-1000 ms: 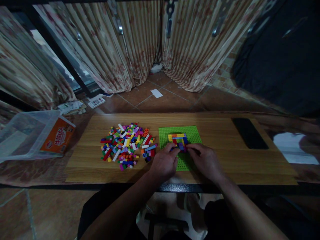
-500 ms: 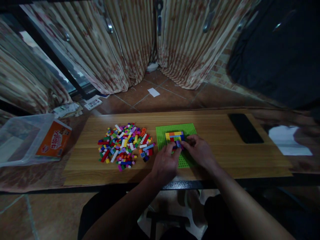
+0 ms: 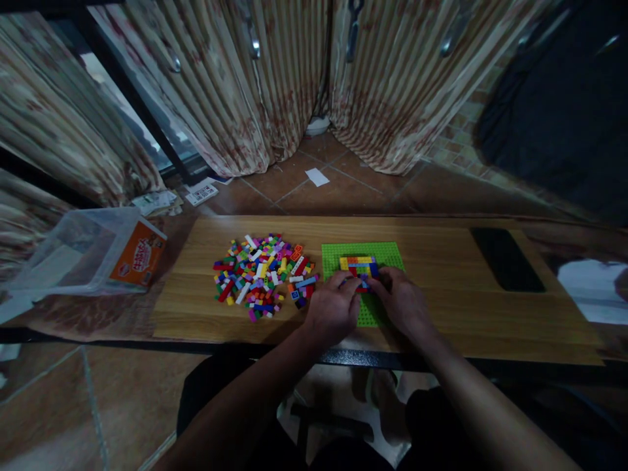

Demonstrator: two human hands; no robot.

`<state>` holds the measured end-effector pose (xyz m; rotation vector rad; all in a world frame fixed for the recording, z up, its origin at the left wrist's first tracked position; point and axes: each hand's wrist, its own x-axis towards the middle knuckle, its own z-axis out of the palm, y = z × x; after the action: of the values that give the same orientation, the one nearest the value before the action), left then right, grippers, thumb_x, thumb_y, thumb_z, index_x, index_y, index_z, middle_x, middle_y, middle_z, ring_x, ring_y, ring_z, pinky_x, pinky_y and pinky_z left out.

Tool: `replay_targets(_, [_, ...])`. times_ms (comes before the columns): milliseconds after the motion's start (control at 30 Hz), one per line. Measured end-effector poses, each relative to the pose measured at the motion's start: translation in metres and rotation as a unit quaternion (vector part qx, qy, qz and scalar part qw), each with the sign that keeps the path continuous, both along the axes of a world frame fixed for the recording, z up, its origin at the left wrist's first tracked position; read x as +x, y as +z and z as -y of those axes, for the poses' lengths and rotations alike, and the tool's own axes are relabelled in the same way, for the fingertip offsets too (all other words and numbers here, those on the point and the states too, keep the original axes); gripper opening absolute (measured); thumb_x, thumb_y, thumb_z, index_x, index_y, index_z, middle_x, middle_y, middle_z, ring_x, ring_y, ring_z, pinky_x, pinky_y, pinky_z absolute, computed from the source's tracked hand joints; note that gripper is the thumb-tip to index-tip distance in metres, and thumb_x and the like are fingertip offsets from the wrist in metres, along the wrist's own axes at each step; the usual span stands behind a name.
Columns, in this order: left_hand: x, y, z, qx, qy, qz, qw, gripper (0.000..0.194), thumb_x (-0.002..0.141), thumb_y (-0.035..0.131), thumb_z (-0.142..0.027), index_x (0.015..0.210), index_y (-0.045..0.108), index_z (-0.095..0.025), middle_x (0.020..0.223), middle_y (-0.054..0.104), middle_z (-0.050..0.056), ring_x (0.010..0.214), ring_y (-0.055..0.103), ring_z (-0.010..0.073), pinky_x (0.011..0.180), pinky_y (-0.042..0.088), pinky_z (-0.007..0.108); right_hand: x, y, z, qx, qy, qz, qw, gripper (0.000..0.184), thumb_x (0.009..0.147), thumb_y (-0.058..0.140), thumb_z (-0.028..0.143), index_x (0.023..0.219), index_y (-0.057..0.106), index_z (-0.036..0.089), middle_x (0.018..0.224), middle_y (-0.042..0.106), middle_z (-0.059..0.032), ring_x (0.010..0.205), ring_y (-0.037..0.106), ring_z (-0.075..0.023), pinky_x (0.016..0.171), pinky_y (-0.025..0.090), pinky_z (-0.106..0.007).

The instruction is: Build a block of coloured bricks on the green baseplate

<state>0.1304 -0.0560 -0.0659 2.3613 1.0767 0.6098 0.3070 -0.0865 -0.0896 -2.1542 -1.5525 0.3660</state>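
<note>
A green studded baseplate (image 3: 333, 254) lies on the wooden tabletop. On it stands a low rectangular frame of toy bricks (image 3: 357, 260), with yellow and orange along its far side and blue on its right. My left hand (image 3: 333, 307) is closed at the near left of this frame, its fingertips on a small blue-purple brick (image 3: 364, 281). My right hand (image 3: 405, 299) is closed at the near right, its thumb and fingers pinching the same brick area. My fingers hide most of the frame's near side.
A heap of mixed bricks (image 3: 260, 271) lies left of the baseplate. A clear plastic bin (image 3: 93, 261) with an orange label stands off the table's left end. A black phone-like slab (image 3: 507, 258) lies on the right, with white paper (image 3: 589, 288) beyond it.
The camera view has swung slightly, shifting the whole scene. Both hands stay at the frame's near side, with small finger movements around the blue-purple brick.
</note>
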Motion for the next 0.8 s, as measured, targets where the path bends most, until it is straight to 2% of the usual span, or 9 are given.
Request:
replay_targets(167, [-0.014,0.012,-0.013,0.009,0.036,0.049,0.998,0.027,0.09,0.05,-0.022,0.115,0.061,-0.018,0.12,0.06,0.008,0.109,0.059,0.0188,0.098,0.049,0.032,0.007,0.002,-0.002,-0.022,0.019,-0.03,0.999,0.05,0.087,0.049,0.058,0.109,0.063,0.015,0.095,0.069,-0.0115,0.079,0.064,-0.0234,0.069,0.046,-0.035])
replay_targets(300, [-0.031,0.025,-0.024,0.016,0.08,0.088,0.993,0.025,0.09,0.05,-0.02,0.111,0.063,-0.018,0.119,0.061,0.008,0.107,0.06,0.0179,0.097,0.05,0.031,0.015,0.002,-0.002,-0.014,0.049,-0.059,0.997,0.047,0.091,0.044,0.053,0.112,0.063,0.015,0.102,0.07,-0.0135,0.087,0.065,-0.0232,0.075,0.048,-0.036])
replay_targets(433, [-0.041,0.03,-0.035,0.026,0.122,0.11,0.986,0.022,0.09,0.051,-0.018,0.107,0.065,-0.018,0.115,0.063,0.007,0.101,0.063,0.017,0.094,0.051,0.03,0.016,0.0,-0.001,-0.017,0.055,-0.067,0.996,0.048,0.086,0.053,0.055,0.112,0.062,0.016,0.091,0.07,-0.0098,0.075,0.064,-0.0211,0.067,0.047,-0.034])
replay_targets(567, [-0.053,0.035,-0.052,0.075,0.126,0.152,0.977,0.021,0.088,0.053,-0.016,0.104,0.066,-0.016,0.112,0.064,0.008,0.102,0.062,0.0166,0.092,0.051,0.03,0.015,-0.001,0.0,-0.029,0.048,-0.05,0.997,0.051,0.082,0.054,0.059,0.109,0.064,0.017,0.087,0.068,-0.0079,0.071,0.062,-0.0211,0.063,0.046,-0.034])
replay_targets(667, [-0.077,0.045,-0.071,0.124,0.183,0.231,0.947,0.016,0.087,0.056,-0.018,0.098,0.067,-0.017,0.105,0.066,0.006,0.096,0.063,0.0148,0.084,0.052,0.028,0.016,-0.001,0.0,-0.03,0.048,-0.035,0.998,0.054,0.082,0.052,0.061,0.11,0.065,0.017,0.088,0.068,-0.009,0.073,0.062,-0.0227,0.063,0.046,-0.035])
replay_targets(733, [-0.097,0.053,-0.082,0.127,0.258,0.297,0.911,0.014,0.086,0.057,-0.021,0.095,0.067,-0.017,0.101,0.067,0.005,0.08,0.063,0.0108,0.069,0.051,0.022,0.019,-0.003,0.0,-0.035,0.053,-0.025,0.998,0.055,0.081,0.052,0.062,0.111,0.064,0.017,0.089,0.068,-0.0099,0.073,0.062,-0.0239,0.063,0.046,-0.036])
replay_targets(800, [-0.114,0.059,-0.09,0.116,0.324,0.347,0.872,0.012,0.085,0.058,-0.02,0.09,0.068,-0.016,0.086,0.067,0.003,0.062,0.057,0.0072,0.056,0.046,0.018,0.022,-0.005,-0.001,-0.039,0.057,-0.023,0.997,0.055,0.081,0.053,0.062,0.11,0.065,0.018,0.089,0.069,-0.0104,0.072,0.063,-0.0247,0.062,0.046,-0.036])
